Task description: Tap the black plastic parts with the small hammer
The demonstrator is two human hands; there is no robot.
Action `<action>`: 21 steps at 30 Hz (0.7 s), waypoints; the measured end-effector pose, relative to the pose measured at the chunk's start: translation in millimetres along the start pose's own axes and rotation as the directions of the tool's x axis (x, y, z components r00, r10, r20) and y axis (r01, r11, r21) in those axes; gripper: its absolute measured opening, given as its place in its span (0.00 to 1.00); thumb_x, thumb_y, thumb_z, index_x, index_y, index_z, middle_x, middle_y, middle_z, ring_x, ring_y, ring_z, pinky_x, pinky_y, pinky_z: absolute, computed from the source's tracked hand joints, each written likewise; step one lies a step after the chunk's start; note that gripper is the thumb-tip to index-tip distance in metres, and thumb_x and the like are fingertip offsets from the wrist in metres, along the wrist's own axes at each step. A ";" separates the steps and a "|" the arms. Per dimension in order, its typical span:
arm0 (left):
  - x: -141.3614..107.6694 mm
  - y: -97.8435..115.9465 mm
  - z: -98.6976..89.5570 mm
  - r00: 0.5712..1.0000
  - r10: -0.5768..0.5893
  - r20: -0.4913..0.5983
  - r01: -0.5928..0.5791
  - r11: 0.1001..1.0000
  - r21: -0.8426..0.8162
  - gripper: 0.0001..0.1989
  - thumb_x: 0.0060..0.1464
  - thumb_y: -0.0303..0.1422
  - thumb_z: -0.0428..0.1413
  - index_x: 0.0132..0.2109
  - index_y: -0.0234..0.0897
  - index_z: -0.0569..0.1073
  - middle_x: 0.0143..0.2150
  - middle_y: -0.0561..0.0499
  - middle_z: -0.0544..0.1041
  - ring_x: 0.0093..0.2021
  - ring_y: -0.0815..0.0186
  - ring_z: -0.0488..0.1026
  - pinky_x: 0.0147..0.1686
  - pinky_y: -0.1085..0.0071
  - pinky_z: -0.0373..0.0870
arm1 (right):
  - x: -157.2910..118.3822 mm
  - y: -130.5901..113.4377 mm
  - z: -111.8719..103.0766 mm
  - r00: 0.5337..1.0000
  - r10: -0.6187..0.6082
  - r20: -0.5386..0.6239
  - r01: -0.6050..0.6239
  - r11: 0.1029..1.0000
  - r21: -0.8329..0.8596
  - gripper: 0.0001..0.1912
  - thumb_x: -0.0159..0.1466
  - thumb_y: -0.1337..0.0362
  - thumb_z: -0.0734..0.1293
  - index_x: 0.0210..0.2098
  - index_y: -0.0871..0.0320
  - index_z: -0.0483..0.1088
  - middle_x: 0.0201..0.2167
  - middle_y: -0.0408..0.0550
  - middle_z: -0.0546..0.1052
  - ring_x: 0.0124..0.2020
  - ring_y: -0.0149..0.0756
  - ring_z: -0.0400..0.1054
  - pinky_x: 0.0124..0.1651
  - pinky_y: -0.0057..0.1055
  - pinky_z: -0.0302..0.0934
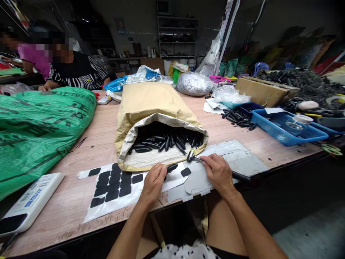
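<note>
My left hand (154, 181) is closed around a short black cylindrical part (171, 167) at the table's front edge, its end poking out past the fingers. In my right hand (219, 173) is a small hammer (191, 156) with a metal head and a yellow face, gripped by its dark handle. The hammer head is just right of the black part, apart from it. Behind both hands lies an open tan sack (161, 97) with many similar black parts (167, 141) inside its mouth. A white sheet of black rounded-square stickers (115, 183) lies left of and beneath my left hand.
A grey board (238, 154) lies under my right hand. At left are a green sack (43, 126) and a white scale (35, 205). To the right sit loose black parts (237, 117), a blue basket (285, 135) and a cardboard box (261, 90). Two people sit at far left.
</note>
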State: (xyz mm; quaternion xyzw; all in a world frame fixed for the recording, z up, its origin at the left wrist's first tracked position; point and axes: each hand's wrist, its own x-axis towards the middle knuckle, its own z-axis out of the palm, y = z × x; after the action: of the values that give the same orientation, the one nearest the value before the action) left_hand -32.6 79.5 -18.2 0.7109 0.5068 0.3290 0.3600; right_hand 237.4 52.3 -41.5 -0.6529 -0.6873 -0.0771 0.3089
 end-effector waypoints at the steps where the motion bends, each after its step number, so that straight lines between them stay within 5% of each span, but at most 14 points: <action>1: -0.4 0.4 -0.3 1.000 -0.009 -0.003 0.009 1.000 -0.018 0.22 0.70 0.46 0.43 0.31 0.40 0.66 0.34 0.51 0.69 0.38 0.61 0.67 0.41 0.66 0.62 | -0.2 -1.2 -0.8 1.000 0.008 0.005 -0.008 1.000 -0.004 0.13 0.70 0.66 0.63 0.50 0.51 0.77 0.37 0.47 0.75 0.40 0.40 0.65 0.46 0.35 0.57; 13: -2.1 1.2 -2.3 1.000 -0.025 -0.006 0.024 0.992 -0.122 0.24 0.70 0.47 0.43 0.32 0.39 0.71 0.34 0.51 0.70 0.38 0.61 0.68 0.40 0.66 0.62 | -0.1 -1.9 -0.2 1.000 0.022 0.010 -0.022 1.000 -0.019 0.12 0.70 0.65 0.63 0.49 0.51 0.76 0.38 0.46 0.76 0.42 0.40 0.65 0.46 0.35 0.56; 21: -1.1 -1.6 0.4 1.000 0.027 -0.013 -0.027 0.999 -0.030 0.23 0.70 0.45 0.42 0.30 0.39 0.67 0.34 0.51 0.70 0.39 0.60 0.68 0.41 0.65 0.62 | 0.9 -1.9 0.9 1.000 0.019 -0.008 -0.019 0.999 -0.026 0.11 0.67 0.62 0.66 0.48 0.51 0.76 0.38 0.46 0.75 0.42 0.40 0.66 0.45 0.35 0.57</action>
State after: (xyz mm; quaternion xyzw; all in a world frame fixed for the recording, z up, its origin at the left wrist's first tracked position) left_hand -33.3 78.8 -19.9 0.7101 0.4944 0.3461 0.3628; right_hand 235.4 53.2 -41.2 -0.6631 -0.6788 -0.0857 0.3035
